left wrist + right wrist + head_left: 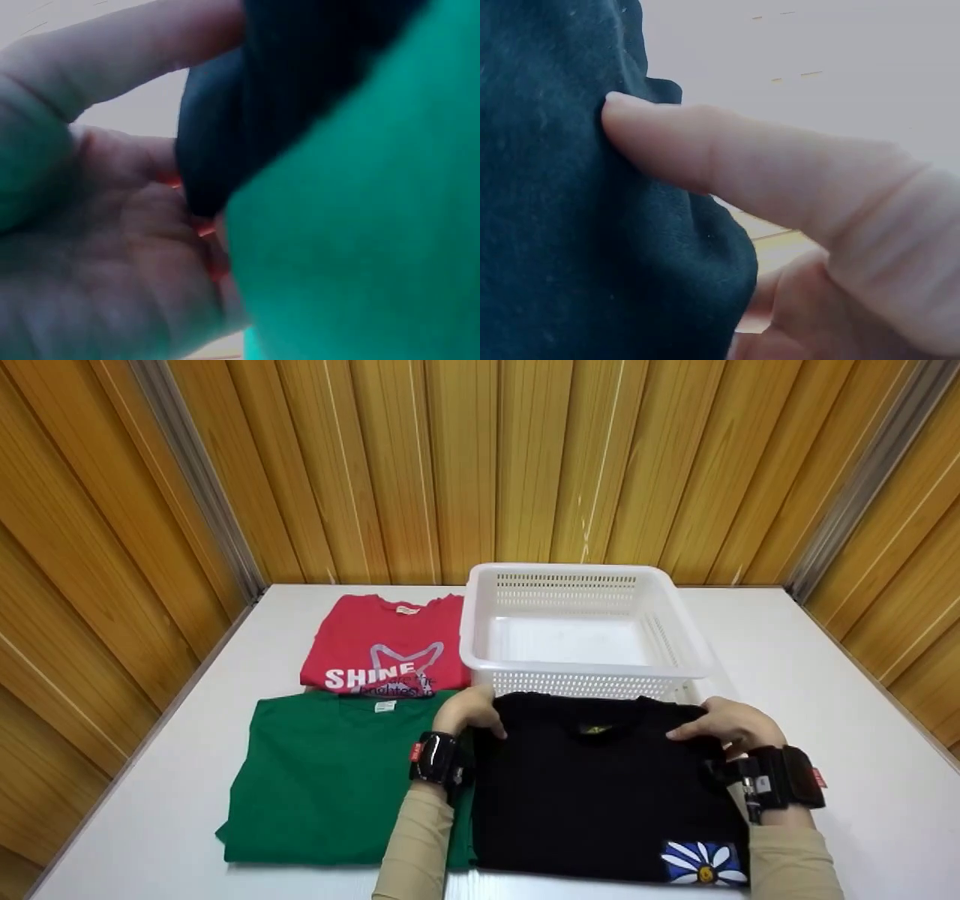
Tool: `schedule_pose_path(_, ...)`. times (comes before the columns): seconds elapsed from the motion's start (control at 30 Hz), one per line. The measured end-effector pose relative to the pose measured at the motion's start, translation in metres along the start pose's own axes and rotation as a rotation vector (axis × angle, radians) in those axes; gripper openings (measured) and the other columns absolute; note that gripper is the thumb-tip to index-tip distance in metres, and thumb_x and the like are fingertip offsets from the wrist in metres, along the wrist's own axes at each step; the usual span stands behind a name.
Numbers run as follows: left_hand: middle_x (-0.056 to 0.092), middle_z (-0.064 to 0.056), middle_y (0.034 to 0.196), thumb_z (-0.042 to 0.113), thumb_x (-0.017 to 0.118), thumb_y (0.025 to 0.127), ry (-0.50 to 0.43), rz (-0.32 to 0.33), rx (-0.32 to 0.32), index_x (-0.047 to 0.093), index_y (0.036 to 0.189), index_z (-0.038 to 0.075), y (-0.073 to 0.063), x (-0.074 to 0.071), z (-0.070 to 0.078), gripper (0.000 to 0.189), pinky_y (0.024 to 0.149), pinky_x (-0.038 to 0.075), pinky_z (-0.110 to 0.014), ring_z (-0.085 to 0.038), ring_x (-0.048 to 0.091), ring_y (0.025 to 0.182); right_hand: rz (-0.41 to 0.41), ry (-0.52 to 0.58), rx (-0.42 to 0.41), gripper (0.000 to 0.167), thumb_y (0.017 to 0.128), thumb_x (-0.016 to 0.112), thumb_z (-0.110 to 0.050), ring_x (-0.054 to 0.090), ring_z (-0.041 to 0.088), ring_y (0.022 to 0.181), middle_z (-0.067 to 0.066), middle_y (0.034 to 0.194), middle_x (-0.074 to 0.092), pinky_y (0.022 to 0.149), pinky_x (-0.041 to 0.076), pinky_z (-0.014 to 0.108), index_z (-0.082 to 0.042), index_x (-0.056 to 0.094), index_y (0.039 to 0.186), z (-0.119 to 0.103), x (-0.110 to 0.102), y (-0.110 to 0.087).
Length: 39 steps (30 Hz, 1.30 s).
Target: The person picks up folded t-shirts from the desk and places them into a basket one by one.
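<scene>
A folded black shirt (592, 802) with a white daisy print at its lower right corner lies in front of me, collar toward the basket. My left hand (469, 711) grips its upper left corner, thumb on top and fingers behind the cloth. At the upper right corner, my right hand (739, 724) pinches the fabric the same way; the right wrist view shows the thumb (675, 139) pressed on the dark cloth. A folded green shirt (330, 787) lies directly left of the black one and fills much of the left wrist view.
Behind the black shirt stands a white perforated basket (585, 669) with nothing in it. A folded red shirt (375, 641) with "SHINE" lettering lies left of the basket, behind the green shirt. Wood-patterned panels (495, 472) border the white table (847, 682) at the back and sides.
</scene>
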<state>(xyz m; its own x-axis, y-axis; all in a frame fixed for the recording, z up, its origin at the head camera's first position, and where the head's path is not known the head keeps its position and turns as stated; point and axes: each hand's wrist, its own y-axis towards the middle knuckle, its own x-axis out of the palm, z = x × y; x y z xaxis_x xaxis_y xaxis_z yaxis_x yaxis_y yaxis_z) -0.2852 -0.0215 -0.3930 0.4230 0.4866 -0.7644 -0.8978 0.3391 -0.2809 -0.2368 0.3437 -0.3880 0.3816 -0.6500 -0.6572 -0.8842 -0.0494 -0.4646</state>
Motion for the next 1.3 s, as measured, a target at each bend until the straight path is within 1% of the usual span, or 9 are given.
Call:
schedule_pose_path(0.13,0.063,-0.012,0.105,0.011,0.08,0.071,-0.026,-0.01,0.012,0.061,0.112,-0.003,-0.002,-0.002,0.001,0.047,0.087,0.051,-0.039,-0.024,0.057,0.093,-0.015,0.027,-0.01,0.04,0.079,0.074,-0.041,0.054,0.017,0.076,0.0,0.079,0.05,0.067,0.053,0.032,-0.008,0.05,0.084,0.001,-0.001,0.0)
schedule_pose_path(0.23,0.059,-0.016,0.124,0.01,0.078,0.073,-0.072,-0.032,0.03,0.053,0.128,-0.001,-0.004,-0.005,0.001,0.062,0.094,0.049,-0.042,-0.027,0.057,0.108,-0.042,0.064,-0.035,0.039,0.079,0.074,-0.038,0.055,0.015,0.076,-0.003,0.078,0.052,0.067,0.052,0.031,-0.007,0.052,0.089,0.002,-0.003,0.0)
schedule_pose_path(0.3,0.056,-0.016,0.127,0.009,0.077,0.073,-0.111,-0.056,0.04,0.05,0.13,-0.001,-0.006,-0.006,-0.001,0.064,0.095,0.048,-0.042,-0.027,0.055,0.11,-0.063,0.09,-0.069,0.046,0.08,0.074,-0.035,0.057,0.013,0.078,-0.002,0.083,0.056,0.069,0.052,0.03,0.0,0.055,0.103,0.003,-0.004,0.0)
schedule_pose_path(0.4,0.055,-0.016,0.123,0.006,0.077,0.073,-0.158,-0.089,0.052,0.05,0.126,-0.002,-0.007,-0.008,-0.003,0.06,0.091,0.05,-0.042,-0.025,0.054,0.105,-0.098,0.141,-0.109,0.063,0.081,0.073,-0.031,0.062,0.013,0.084,-0.001,0.093,0.062,0.075,0.053,0.03,0.008,0.048,0.125,0.004,-0.006,0.0)
schedule_pose_path(0.47,0.055,-0.015,0.12,0.005,0.077,0.073,-0.174,-0.101,0.062,0.05,0.124,-0.001,-0.008,-0.009,-0.005,0.058,0.089,0.05,-0.041,-0.023,0.052,0.1,-0.119,0.171,-0.133,0.068,0.082,0.073,-0.027,0.063,0.013,0.088,0.0,0.098,0.064,0.078,0.053,0.031,0.009,0.044,0.132,0.005,-0.007,0.0)
schedule_pose_path(0.63,0.056,-0.014,0.117,0.009,0.08,0.073,-0.151,-0.108,0.095,0.051,0.122,-0.001,-0.01,-0.013,-0.004,0.057,0.09,0.049,-0.04,-0.02,0.049,0.096,-0.146,0.18,-0.166,0.046,0.081,0.073,-0.021,0.062,0.013,0.084,-0.003,0.09,0.063,0.076,0.053,0.03,0.003,0.054,0.115,0.006,-0.009,-0.001)
schedule_pose_path(0.77,0.056,-0.014,0.124,0.014,0.08,0.074,-0.085,-0.105,0.127,0.051,0.128,-0.001,-0.013,-0.017,-0.001,0.063,0.095,0.048,-0.041,-0.021,0.051,0.101,-0.129,0.147,-0.187,0.03,0.08,0.073,-0.022,0.06,0.011,0.075,-0.006,0.079,0.059,0.069,0.052,0.028,-0.003,0.058,0.097,0.005,-0.013,-0.007)
schedule_pose_path(0.93,0.052,-0.014,0.134,0.015,0.079,0.076,-0.068,-0.107,0.135,0.048,0.134,0.003,-0.019,-0.022,0.002,0.068,0.099,0.046,-0.043,-0.024,0.051,0.112,-0.146,0.157,-0.254,0.024,0.082,0.072,-0.021,0.062,0.008,0.073,-0.01,0.077,0.063,0.068,0.054,0.028,-0.006,0.061,0.096,0.003,-0.019,-0.018)
schedule_pose_path(1.3,0.048,-0.01,0.14,0.016,0.078,0.077,-0.12,-0.127,0.176,0.045,0.139,0.01,-0.031,-0.033,0.004,0.07,0.105,0.042,-0.044,-0.025,0.045,0.122,-0.132,0.196,-0.412,0.012,0.083,0.07,-0.014,0.063,0.005,0.072,-0.015,0.075,0.063,0.067,0.055,0.029,-0.01,0.064,0.092,-0.003,-0.027,-0.036)
